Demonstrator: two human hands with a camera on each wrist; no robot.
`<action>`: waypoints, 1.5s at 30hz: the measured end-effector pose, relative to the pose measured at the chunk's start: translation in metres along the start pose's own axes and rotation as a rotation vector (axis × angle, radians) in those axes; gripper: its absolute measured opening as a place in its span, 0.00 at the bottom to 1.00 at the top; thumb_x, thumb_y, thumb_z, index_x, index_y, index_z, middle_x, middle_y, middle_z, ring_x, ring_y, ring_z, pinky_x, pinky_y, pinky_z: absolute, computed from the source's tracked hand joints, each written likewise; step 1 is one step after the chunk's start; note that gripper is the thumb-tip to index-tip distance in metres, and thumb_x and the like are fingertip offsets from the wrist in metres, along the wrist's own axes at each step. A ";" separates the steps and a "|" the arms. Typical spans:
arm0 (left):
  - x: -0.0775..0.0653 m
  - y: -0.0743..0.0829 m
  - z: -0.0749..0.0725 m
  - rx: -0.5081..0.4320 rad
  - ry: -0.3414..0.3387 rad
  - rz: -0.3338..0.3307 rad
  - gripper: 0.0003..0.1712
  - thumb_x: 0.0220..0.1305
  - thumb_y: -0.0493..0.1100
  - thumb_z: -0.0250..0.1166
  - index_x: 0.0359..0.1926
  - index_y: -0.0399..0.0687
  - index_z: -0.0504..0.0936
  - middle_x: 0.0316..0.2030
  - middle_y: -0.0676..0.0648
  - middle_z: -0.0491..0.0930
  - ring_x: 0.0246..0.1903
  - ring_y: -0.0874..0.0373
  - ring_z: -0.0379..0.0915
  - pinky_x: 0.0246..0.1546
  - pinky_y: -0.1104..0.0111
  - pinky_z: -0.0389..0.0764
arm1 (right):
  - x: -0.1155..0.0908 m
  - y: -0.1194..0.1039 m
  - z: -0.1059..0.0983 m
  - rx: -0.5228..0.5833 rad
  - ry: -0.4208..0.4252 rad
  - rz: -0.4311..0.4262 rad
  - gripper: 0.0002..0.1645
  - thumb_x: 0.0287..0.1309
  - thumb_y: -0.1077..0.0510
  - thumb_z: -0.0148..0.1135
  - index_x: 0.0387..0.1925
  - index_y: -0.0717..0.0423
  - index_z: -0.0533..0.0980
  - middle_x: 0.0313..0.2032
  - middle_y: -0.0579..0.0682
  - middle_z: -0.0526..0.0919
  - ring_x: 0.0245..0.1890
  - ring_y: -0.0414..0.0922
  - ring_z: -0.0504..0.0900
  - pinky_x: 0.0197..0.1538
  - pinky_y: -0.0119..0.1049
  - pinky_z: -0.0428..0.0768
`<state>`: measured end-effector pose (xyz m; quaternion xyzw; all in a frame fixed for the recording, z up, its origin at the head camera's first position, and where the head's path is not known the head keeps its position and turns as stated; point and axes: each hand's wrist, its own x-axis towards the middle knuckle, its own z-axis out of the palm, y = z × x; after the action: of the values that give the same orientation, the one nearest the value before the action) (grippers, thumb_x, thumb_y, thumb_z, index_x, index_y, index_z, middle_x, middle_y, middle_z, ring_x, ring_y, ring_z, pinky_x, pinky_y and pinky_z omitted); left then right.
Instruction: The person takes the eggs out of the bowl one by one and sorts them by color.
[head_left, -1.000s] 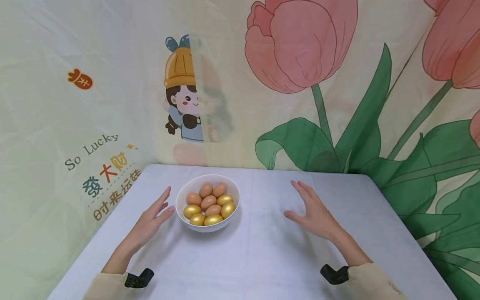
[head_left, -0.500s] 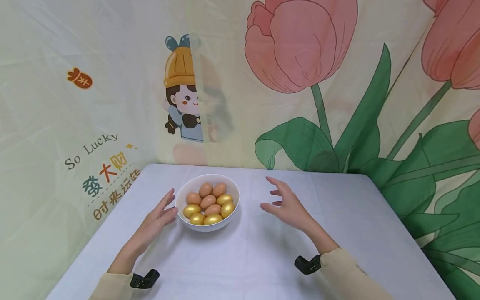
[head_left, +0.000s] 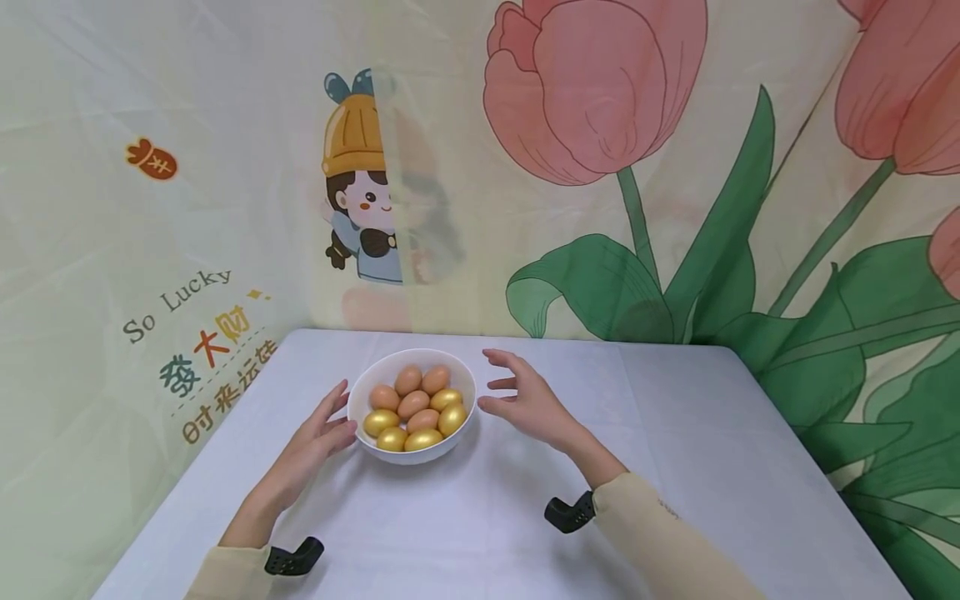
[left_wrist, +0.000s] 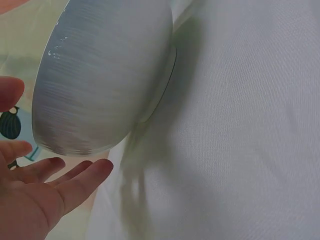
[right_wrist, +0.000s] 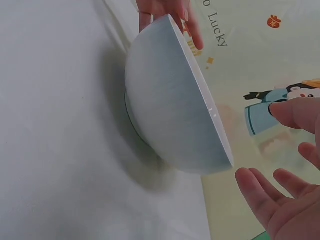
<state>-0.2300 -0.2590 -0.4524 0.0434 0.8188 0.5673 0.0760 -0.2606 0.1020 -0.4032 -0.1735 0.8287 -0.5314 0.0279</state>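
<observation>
A white bowl (head_left: 411,457) stands on the table and holds several brown eggs (head_left: 413,405) and several golden eggs (head_left: 423,439). At its left side is my left hand (head_left: 309,447), relaxed fingers spread, thumb and fingertips right at the rim in the head view. My right hand (head_left: 534,410) reaches in from the other side with gently bent fingers, its tips close to the bowl's right rim. In the left wrist view the bowl's wall (left_wrist: 105,75) rises beyond my spread fingers. The right wrist view shows my right fingertips (right_wrist: 246,176) just off the rim.
A white cloth covers the table (head_left: 480,533). Behind it hangs a printed backdrop (head_left: 457,300) with tulips, a cartoon figure and lettering. Black wrist devices sit at both sleeves, the left camera (head_left: 294,557) and the right camera (head_left: 569,512).
My right hand has travelled left across the table to the bowl's right side. The left hand has edged slightly closer to the rim. Bowl and eggs stay in place.
</observation>
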 end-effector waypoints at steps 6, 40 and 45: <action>0.004 -0.003 0.000 -0.023 -0.010 -0.014 0.44 0.82 0.47 0.55 0.87 0.55 0.41 0.85 0.38 0.41 0.80 0.32 0.51 0.74 0.45 0.73 | 0.012 -0.008 0.015 0.038 -0.043 -0.015 0.44 0.66 0.62 0.73 0.79 0.46 0.65 0.76 0.56 0.68 0.64 0.57 0.82 0.60 0.45 0.89; 0.005 -0.014 0.000 -0.087 -0.024 -0.006 0.44 0.81 0.44 0.55 0.87 0.59 0.43 0.85 0.40 0.43 0.78 0.35 0.57 0.73 0.53 0.76 | 0.065 -0.014 0.092 -0.005 -0.110 -0.079 0.37 0.65 0.66 0.72 0.73 0.47 0.73 0.70 0.54 0.77 0.62 0.60 0.82 0.63 0.43 0.86; 0.006 -0.015 0.001 -0.089 -0.032 0.005 0.44 0.81 0.44 0.56 0.87 0.58 0.43 0.85 0.40 0.42 0.78 0.34 0.56 0.72 0.52 0.76 | 0.072 -0.014 0.102 -0.052 -0.147 -0.071 0.36 0.66 0.68 0.69 0.73 0.51 0.73 0.67 0.57 0.78 0.59 0.58 0.84 0.57 0.36 0.89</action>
<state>-0.2358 -0.2620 -0.4671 0.0509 0.7913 0.6027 0.0894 -0.3014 -0.0149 -0.4248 -0.2419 0.8313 -0.4962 0.0654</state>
